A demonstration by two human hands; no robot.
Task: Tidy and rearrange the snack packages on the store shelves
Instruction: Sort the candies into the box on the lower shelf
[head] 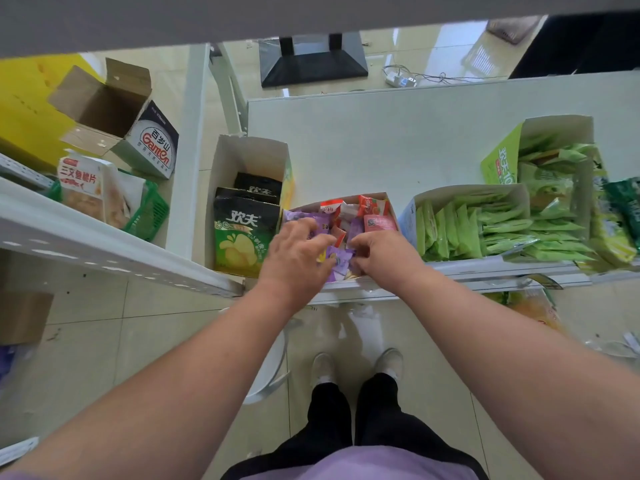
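Glossy plastic snack packets (372,221), matt cardboard box (389,202)

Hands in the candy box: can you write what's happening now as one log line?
step: sorting | left hand: in middle box, on purple packets | right hand: pinching purple packet | neighbours: chip bags, green packets

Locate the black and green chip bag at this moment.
In the head view, the black and green chip bag stands at the front of the white box on the shelf, just left of the left hand.
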